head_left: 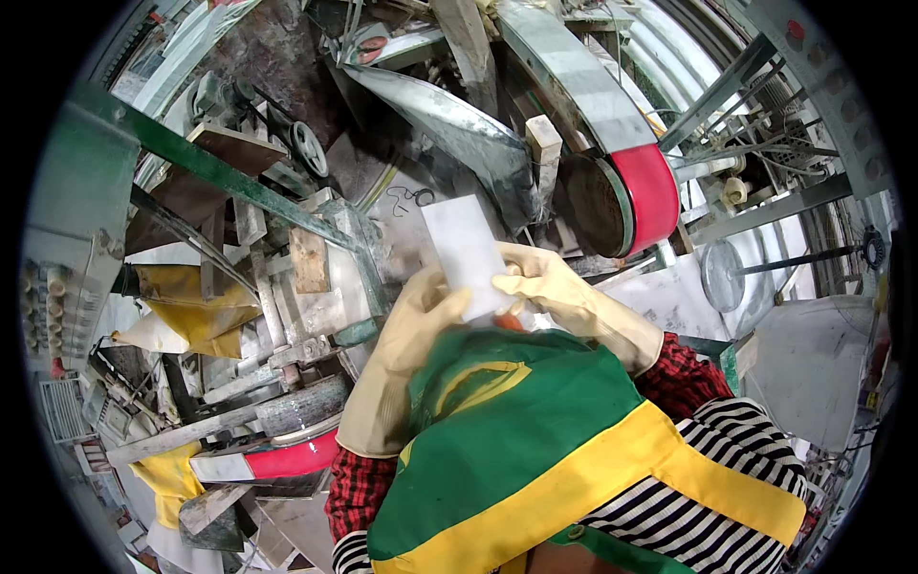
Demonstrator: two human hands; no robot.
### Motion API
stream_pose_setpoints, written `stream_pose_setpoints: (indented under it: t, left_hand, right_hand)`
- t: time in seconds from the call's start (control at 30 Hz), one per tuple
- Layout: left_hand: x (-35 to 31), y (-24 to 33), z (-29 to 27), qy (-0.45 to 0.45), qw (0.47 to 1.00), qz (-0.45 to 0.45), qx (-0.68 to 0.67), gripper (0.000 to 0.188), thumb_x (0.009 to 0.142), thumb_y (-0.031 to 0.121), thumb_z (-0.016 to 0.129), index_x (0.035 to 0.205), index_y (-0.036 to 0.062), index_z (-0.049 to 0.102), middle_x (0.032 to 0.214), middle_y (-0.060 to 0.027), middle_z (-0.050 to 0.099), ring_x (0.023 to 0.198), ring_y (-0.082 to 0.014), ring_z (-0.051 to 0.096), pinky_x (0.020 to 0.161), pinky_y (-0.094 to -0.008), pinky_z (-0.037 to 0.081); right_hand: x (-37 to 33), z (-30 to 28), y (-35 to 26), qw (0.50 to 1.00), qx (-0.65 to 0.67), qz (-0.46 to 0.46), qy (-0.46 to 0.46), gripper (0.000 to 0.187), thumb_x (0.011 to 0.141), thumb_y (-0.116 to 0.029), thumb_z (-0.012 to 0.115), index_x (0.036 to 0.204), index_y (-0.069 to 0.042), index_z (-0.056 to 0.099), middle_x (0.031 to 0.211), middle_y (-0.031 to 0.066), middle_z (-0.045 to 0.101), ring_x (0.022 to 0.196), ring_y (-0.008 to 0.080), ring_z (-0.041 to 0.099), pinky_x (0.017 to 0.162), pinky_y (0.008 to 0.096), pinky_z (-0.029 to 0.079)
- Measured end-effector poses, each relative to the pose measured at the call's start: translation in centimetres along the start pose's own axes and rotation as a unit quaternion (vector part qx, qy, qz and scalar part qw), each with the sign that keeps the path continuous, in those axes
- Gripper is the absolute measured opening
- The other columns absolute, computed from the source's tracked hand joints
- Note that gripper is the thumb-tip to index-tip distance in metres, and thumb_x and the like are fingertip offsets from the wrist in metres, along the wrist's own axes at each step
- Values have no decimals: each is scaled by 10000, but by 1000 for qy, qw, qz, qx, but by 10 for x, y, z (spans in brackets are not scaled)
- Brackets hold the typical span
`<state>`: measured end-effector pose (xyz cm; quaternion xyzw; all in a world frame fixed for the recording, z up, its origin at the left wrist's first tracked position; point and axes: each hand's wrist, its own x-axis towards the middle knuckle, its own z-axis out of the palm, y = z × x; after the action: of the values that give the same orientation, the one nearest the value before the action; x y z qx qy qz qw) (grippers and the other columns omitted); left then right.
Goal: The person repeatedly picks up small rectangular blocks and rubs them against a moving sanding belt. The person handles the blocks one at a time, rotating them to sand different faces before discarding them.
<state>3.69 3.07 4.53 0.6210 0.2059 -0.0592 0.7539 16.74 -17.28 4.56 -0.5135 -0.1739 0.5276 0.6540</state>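
A flat white rectangular slab [466, 244] is held up in front of my chest, tilted with its far end leaning left. My left hand [426, 311], in a cream rubber glove, grips its lower left edge with the thumb on the near face. On the other side, my right hand [540, 280], gloved the same way, pinches the lower right edge, thumb in front. The fingers behind the slab are partly hidden. A small orange-red bit [509, 322] shows just below the slab, and I cannot make out what it is. My green and yellow apron [535, 402] lies close beneath both hands.
Ahead on the right stands a belt machine with a red and white belt [645, 196] round a wheel. A grey metal guard [459, 124] slants beside it. Another red belt [292, 457] runs at the lower left, under a green frame bar [220, 172] and yellow cloth [196, 306].
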Motion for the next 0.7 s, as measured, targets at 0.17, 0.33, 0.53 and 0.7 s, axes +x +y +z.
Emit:
stream_pose_setpoints:
  t: [0.17, 0.33, 0.53, 0.7]
  left_hand:
    - [22, -2, -9, 79, 996, 18, -23, 344, 912, 253, 756, 1107, -12, 653, 825, 1, 632, 704, -73, 550, 627, -240, 447]
    - [46, -4, -28, 132, 988, 46, -64, 391, 979, 286, 672, 1237, -7, 648, 721, 40, 569, 632, -50, 489, 583, -224, 390]
    - [4, 7, 19, -23, 999, 5, -22, 423, 997, 226, 609, 1342, -13, 552, 1039, -72, 673, 887, -113, 635, 776, -222, 494]
    - [-7, -46, -11, -58, 994, -82, -30, 725, 912, 158, 736, 1518, -6, 372, 1220, -180, 660, 1000, -206, 662, 879, -309, 541]
  right_hand:
    - [-5, 16, -3, 1000, 25, -4, 0, 713, 929, -347, 717, 1493, -4, 447, 1106, 29, 701, 879, 64, 650, 727, 183, 514]
    - [-10, 31, 5, 998, 64, -5, -12, 714, 920, -349, 739, 1438, 63, 471, 995, 43, 700, 769, 65, 637, 657, 189, 491]
    - [-1, 11, 25, 984, 109, -78, 118, 665, 926, -297, 738, 1455, 10, 477, 1245, 55, 664, 1058, 124, 642, 858, 263, 522]
    - [13, -57, 21, 912, 83, -199, 348, 564, 940, -192, 695, 1426, 10, 493, 1167, 69, 675, 851, 116, 643, 700, 224, 529]
